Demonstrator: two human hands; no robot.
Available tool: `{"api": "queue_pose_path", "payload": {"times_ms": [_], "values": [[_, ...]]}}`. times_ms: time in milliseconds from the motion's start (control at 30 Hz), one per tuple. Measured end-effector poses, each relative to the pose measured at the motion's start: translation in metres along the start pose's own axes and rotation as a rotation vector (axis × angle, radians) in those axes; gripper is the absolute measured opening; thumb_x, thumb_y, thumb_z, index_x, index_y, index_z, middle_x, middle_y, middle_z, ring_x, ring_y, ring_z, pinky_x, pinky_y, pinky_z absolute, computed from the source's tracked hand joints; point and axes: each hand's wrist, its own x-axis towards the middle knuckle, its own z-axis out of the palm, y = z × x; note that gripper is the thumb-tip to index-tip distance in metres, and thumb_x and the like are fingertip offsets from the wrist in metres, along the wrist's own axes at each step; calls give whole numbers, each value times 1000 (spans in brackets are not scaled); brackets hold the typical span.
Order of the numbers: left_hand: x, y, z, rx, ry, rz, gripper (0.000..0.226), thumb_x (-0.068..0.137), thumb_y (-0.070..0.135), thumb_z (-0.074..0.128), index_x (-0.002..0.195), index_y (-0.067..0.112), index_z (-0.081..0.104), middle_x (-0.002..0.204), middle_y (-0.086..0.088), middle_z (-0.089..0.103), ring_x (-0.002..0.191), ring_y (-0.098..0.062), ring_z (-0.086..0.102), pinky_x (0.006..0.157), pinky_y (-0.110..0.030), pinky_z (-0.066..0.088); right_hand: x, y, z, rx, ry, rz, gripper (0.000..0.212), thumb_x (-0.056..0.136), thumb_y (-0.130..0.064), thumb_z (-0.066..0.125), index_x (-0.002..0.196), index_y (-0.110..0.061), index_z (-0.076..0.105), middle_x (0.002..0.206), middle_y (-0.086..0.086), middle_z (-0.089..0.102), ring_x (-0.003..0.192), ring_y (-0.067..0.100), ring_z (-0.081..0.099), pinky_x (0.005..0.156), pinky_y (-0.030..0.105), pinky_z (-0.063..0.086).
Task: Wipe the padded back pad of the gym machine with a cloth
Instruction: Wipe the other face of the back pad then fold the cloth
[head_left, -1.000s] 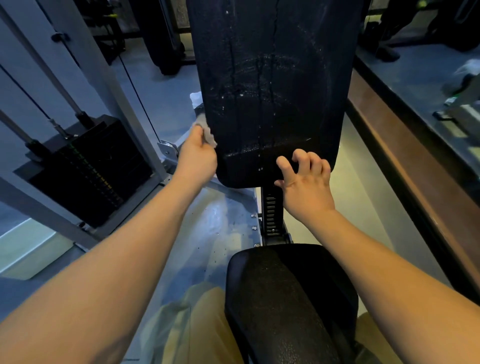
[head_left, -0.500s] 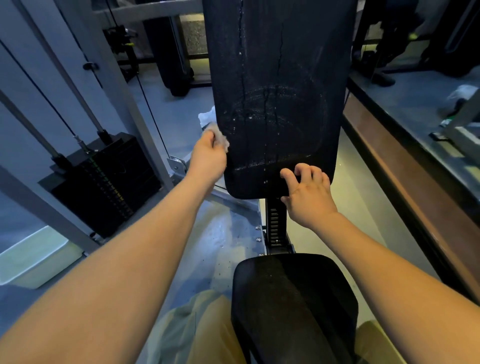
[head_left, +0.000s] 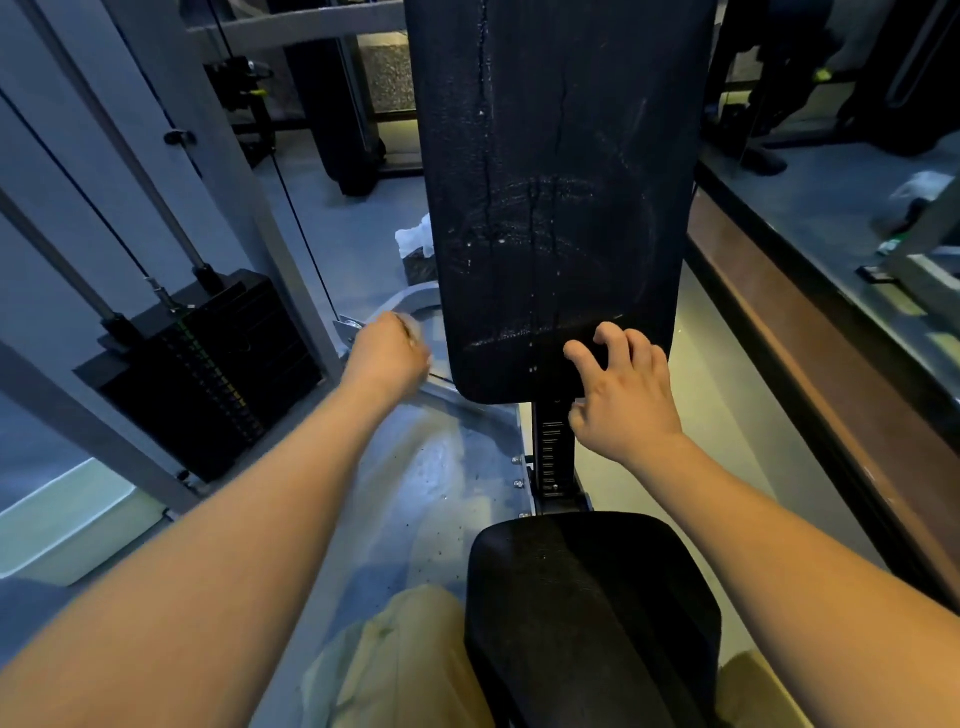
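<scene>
The black padded back pad (head_left: 561, 182) stands upright in the middle, with wet streaks and faint wipe marks on it. My left hand (head_left: 387, 356) is just left of the pad's lower left edge, apart from it and blurred, closed on a small pale cloth (head_left: 414, 327) that barely peeks out past the knuckles. My right hand (head_left: 621, 395) rests with spread fingers on the pad's bottom edge, thumb below it by the adjustment post (head_left: 550, 452).
The black seat (head_left: 587, 613) is below, between my legs. A weight stack (head_left: 208, 374) with cables and grey frame bars stands at the left. A wooden ledge (head_left: 810, 374) runs along the right. A white bag (head_left: 415, 241) lies on the floor behind the pad.
My left hand with the cloth has come off the pad's left edge and dropped down and slightly left. My right hand has loosened, its fingers spreading on the bottom edge.
</scene>
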Motion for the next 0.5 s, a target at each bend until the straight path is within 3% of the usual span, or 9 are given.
{"api": "queue_pose_path", "payload": {"times_ms": [33, 100, 200, 267, 333, 433, 500], "values": [[0, 0, -7, 122, -60, 3, 11, 90, 17, 59, 82, 9, 61, 79, -9, 68, 73, -27, 67, 68, -37, 57, 5, -2, -2, 20, -21, 15, 66, 78, -40, 68, 137, -31, 42, 141, 8, 33, 130, 33, 30, 110, 50, 29], [5, 0, -13, 163, -47, 1, 22, 93, 27, 66, 102, 10, 54, 88, -8, 66, 76, -27, 64, 64, -35, 54, 13, -6, -5, 43, -59, 43, 65, 79, -42, 67, 137, -32, 40, 139, 7, 30, 132, 32, 26, 112, 50, 25], [5, 21, -14, -283, 86, 21, 24, 103, 32, 53, 122, 19, 55, 98, -1, 68, 77, -16, 64, 64, -26, 53, 9, -6, -2, 41, -40, 50, 67, 79, -42, 68, 140, -32, 39, 142, 7, 28, 133, 33, 24, 112, 49, 24], [2, 31, -7, -415, 123, 79, 28, 106, 32, 43, 112, 13, 62, 92, 1, 68, 71, -8, 59, 63, -19, 48, 7, -5, 0, 32, -26, 36, 67, 81, -41, 68, 141, -33, 38, 143, 7, 28, 134, 33, 24, 112, 49, 24], [-3, 28, 3, -523, 28, 95, 34, 106, 34, 39, 104, 8, 62, 85, 0, 67, 70, -7, 57, 70, -24, 48, 8, -4, 0, 29, -33, 32, 67, 81, -42, 68, 141, -33, 38, 144, 7, 27, 135, 34, 24, 113, 49, 24], [-9, 8, 14, -545, -113, 179, 34, 104, 31, 44, 135, 33, 57, 115, 8, 72, 101, -4, 64, 91, -27, 50, 9, -7, 0, 38, -35, 40, 68, 80, -44, 68, 140, -32, 38, 142, 7, 26, 134, 35, 23, 112, 50, 22], [-8, 3, 20, -516, -49, 218, 35, 104, 26, 50, 138, 29, 57, 114, 10, 72, 100, -1, 65, 88, -22, 50, 9, -8, 0, 35, -34, 45, 68, 79, -45, 68, 139, -32, 38, 142, 8, 26, 134, 35, 23, 113, 51, 22]]}}
